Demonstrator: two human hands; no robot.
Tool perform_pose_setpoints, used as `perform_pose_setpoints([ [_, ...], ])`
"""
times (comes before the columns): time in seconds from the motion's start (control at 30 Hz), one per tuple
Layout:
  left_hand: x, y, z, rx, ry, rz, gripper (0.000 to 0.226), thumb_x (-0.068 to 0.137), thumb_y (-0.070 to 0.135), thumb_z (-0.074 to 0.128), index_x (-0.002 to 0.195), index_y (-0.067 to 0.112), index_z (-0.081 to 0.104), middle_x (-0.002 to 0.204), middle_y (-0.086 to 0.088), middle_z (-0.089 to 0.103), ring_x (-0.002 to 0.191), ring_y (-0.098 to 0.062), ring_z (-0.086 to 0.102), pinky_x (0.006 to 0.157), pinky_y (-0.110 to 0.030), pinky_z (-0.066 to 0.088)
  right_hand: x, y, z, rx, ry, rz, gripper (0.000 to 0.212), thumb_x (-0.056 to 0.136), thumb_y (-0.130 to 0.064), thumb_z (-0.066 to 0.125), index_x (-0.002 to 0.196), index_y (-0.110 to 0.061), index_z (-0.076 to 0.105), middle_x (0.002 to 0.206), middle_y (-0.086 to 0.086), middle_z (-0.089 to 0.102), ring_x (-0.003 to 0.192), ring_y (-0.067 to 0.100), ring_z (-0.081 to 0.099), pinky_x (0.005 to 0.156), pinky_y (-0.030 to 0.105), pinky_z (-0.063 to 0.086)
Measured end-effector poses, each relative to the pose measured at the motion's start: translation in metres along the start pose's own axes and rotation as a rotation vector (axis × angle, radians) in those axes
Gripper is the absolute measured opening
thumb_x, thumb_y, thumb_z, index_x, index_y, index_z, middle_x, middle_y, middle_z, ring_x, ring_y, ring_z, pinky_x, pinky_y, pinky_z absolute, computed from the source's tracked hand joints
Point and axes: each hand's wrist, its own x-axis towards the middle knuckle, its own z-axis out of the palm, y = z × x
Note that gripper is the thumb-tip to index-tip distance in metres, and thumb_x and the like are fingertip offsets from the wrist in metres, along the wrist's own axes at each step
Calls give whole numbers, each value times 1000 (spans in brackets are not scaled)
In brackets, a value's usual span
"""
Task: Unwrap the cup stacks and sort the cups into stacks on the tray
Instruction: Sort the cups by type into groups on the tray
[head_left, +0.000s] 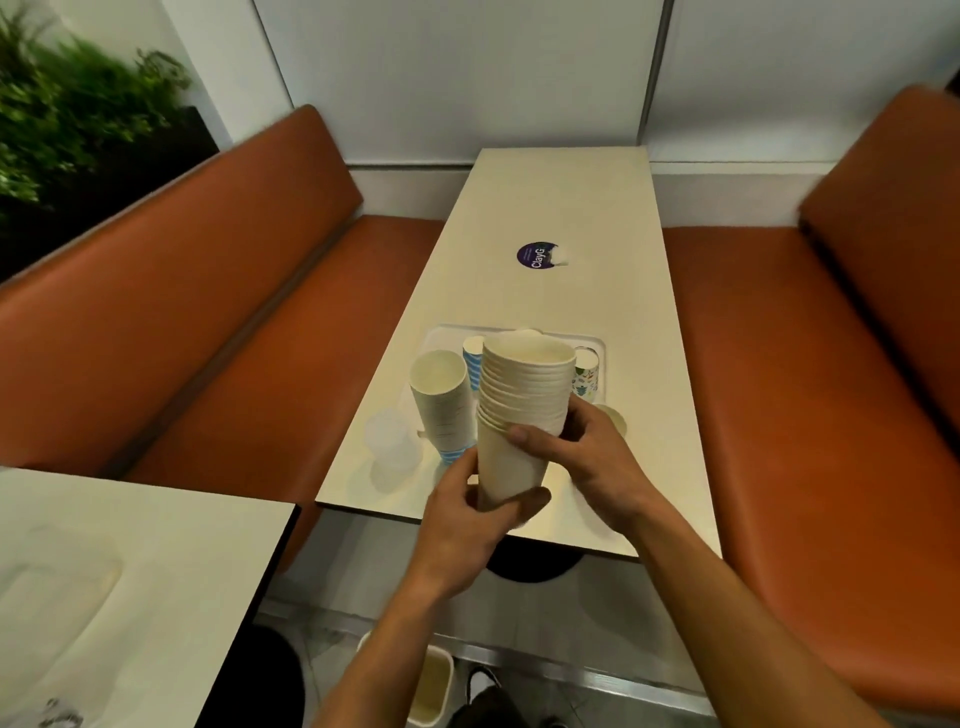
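Head view: a white cup stack (519, 415) is gripped by left hand (467, 519) and right hand (597, 457) over the tray (592, 343), in which a striped cup (472, 366) and a patterned cup (586, 373) are held.

Dim, soft light; edges warped, plant (78, 104) blurred

matt paper cups (524, 395), smooth glossy table (556, 208), orange leatherette benches (769, 364)
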Motion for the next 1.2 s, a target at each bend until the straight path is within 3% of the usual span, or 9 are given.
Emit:
perform_pose_setpoints([
  [0.1, 5, 7, -7, -48, 44, 38, 66, 68, 54, 87, 126, 42, 57, 115, 18, 68, 105, -7, 68, 80, -25, 61, 14, -14, 6, 1, 6, 1, 48, 76, -35, 86, 120, -29, 68, 116, -6, 77, 110, 14, 71, 88, 29, 58],
  [0.27, 30, 24, -26, -101, 90, 124, 69, 67, 45, 89, 126, 42, 53, 112, 25, 63, 107, -5, 65, 74, -21, 59, 48, -31, 17, 12, 48, -28, 64, 64, -50, 84, 120, -23, 70, 116, -1, 76, 109, 20, 72, 94, 39, 60],
  [0.47, 59, 45, -45, -84, 13, 125, 58, 69, 48, 80, 120, 39, 56, 107, 22, 67, 101, 1, 65, 69, -12, 54, 79, -39, 19, 146, 113, -44, 51, 73, -35, 82, 118, -16, 69, 114, 5, 77, 112, 28, 70, 99, 46, 57],
  [0.67, 73, 56, -53, -107, -171, 73, 38, 80, 52, 69, 114, 37, 60, 97, 28, 71, 96, 1, 67, 70, -12, 54, 91, -59, 9, 321, 178, -114, 91, 53, -59, 94, 119, -4, 67, 114, 13, 74, 103, 26, 71, 93, 41, 59],
  [0.73, 79, 60, -59, -78, -183, 90, 49, 81, 67, 71, 119, 40, 57, 101, 28, 68, 99, 1, 66, 71, -13, 55, 94, -71, 2, 405, 207, -146, 82, 60, -54, 93, 121, -6, 67, 118, 14, 73, 106, 27, 71, 91, 41, 59],
  [0.83, 91, 70, -71, -41, -183, 85, 60, 70, 70, 73, 119, 44, 51, 102, 21, 66, 98, -3, 67, 71, -16, 56, 97, -88, -12, 481, 303, -214, 43, 78, -45, 82, 107, -14, 76, 110, 13, 76, 102, 24, 73, 94, 43, 60],
  [0.97, 118, 100, -91, 11, -99, 137, 48, 78, 43, 77, 118, 30, 53, 92, 21, 71, 79, 1, 69, 61, -16, 54, 101, -106, -38, 429, 424, -257, 29, 87, -33, 65, 108, -14, 70, 104, 5, 77, 101, 20, 72, 103, 44, 52],
  [1.07, 156, 116, -107, 177, -5, 193, 51, 78, 51, 85, 117, 34, 58, 98, 12, 70, 84, -7, 69, 68, -31, 60, 107, -97, -64, 450, 517, -231, 34, 87, -31, 71, 117, -15, 67, 113, 5, 75, 107, 20, 69, 109, 47, 48],
  [1.2, 209, 130, -88, 714, -101, 182, 56, 77, 57, 82, 124, 41, 55, 113, 10, 64, 99, -14, 63, 81, -40, 61, 111, -75, -88, 454, 562, -153, 34, 86, -31, 72, 117, -17, 67, 112, 1, 75, 107, 18, 69, 109, 46, 49],
])
